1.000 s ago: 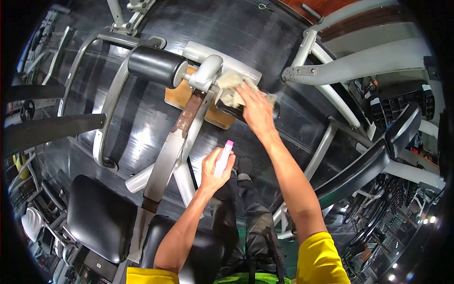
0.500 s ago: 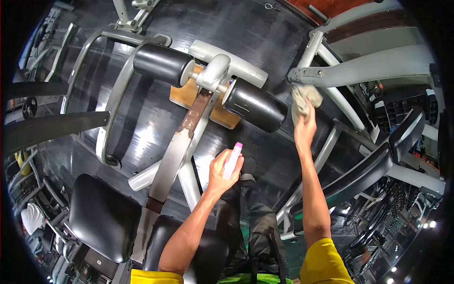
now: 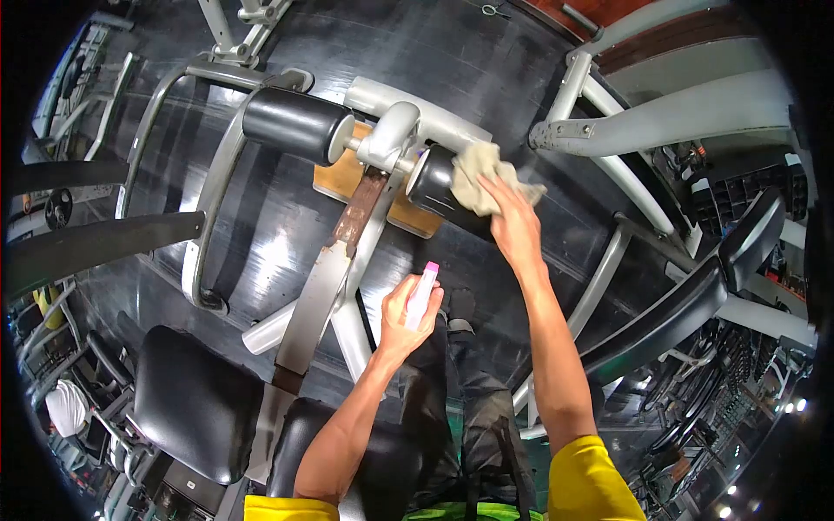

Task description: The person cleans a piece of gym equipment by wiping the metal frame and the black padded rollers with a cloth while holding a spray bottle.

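My left hand (image 3: 407,314) is wrapped round a white bottle (image 3: 420,295) with a pink cap, held low in the middle of the view. Under the fingers of my right hand (image 3: 514,217) lies a beige cloth (image 3: 486,178), pressed on the right black padded roller (image 3: 436,184). The cloth covers much of that roller. The left black roller (image 3: 294,126) sits on the other side of the grey metal joint (image 3: 393,135). From the joint a worn lever arm (image 3: 313,300) runs down toward the black seat pads (image 3: 195,404).
A wooden board (image 3: 339,178) lies beneath the rollers. Curved grey tubing (image 3: 213,191) stands at the left. Another machine's thick grey beam (image 3: 678,122) and a black bench pad (image 3: 656,326) are at the right. Dark flooring (image 3: 434,52) shows around them.
My right hand has moved left with the cloth, from beside the grey beam onto the right roller. My left hand still holds the bottle in nearly the same place.
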### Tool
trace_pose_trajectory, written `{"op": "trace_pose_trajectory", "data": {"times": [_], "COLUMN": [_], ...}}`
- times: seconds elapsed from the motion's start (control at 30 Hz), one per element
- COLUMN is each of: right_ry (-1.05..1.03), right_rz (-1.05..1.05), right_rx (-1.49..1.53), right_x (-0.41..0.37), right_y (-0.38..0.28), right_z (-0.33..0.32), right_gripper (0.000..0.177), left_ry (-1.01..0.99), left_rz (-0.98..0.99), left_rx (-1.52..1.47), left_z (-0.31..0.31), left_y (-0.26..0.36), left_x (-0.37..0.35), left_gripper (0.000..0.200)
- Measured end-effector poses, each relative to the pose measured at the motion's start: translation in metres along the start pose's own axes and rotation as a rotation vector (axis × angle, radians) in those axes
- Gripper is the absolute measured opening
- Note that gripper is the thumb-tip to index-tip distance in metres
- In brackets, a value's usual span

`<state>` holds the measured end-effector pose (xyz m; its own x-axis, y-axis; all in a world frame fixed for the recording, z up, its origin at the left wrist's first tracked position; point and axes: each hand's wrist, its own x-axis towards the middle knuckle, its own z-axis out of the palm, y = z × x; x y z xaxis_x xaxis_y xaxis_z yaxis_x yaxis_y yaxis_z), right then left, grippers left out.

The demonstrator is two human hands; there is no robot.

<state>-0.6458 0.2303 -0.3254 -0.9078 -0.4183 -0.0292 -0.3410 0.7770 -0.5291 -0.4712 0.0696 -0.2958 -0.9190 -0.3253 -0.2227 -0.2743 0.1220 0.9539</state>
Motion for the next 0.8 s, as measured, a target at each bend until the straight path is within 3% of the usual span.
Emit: {"op": "trace_pose_trajectory", "data": {"times": [0.13,0.2,0.27,0.33,0.43,0.57,0.6,0.67,0.7,0.8], "right_ry": [0.110,0.173,0.320,0.453,0.504,0.310,0.173,-0.424,-0.445,-0.608], "right_rz": [0.104,0.223,0.423,0.554,0.467,0.194,0.170,0.124,0.100,0.117], "right_rx": [0.076,0.289,0.436,0.583,0.598,0.455,0.368,0.306,0.123,0.212], "right_x": [-0.063,-0.073,-0.074,-0.052,-0.003,0.079,0.095,0.121,0.125,0.137], "right_y": [0.031,0.047,0.067,0.062,0.040,0.008,0.000,0.001,-0.006,0.008], "right_z": [-0.009,-0.011,-0.003,-0.011,-0.014,0.012,0.024,0.059,0.070,0.062], "right_gripper": [0.070,0.059,0.034,0.032,0.034,0.040,0.039,0.043,0.047,0.055], "left_ry": [0.042,0.046,0.012,0.004,0.003,0.006,0.003,0.019,0.021,0.040], "left_rz": [0.028,0.020,-0.073,-0.075,-0.099,-0.074,-0.073,0.010,0.010,0.029], "left_rx": [-0.026,-0.041,-0.024,-0.009,-0.013,-0.046,-0.046,0.017,0.017,0.017], "left_z": [0.000,0.000,-0.002,-0.001,-0.001,0.002,0.002,0.002,0.001,-0.002], "left_y": [-0.001,0.000,0.004,0.004,0.002,-0.005,-0.004,-0.002,-0.003,-0.010], "left_x": [0.002,0.001,0.001,0.001,-0.001,-0.003,-0.003,-0.001,0.001,0.000], "left_gripper": [0.008,0.008,0.012,0.012,0.012,0.010,0.010,0.010,0.010,0.010]}}
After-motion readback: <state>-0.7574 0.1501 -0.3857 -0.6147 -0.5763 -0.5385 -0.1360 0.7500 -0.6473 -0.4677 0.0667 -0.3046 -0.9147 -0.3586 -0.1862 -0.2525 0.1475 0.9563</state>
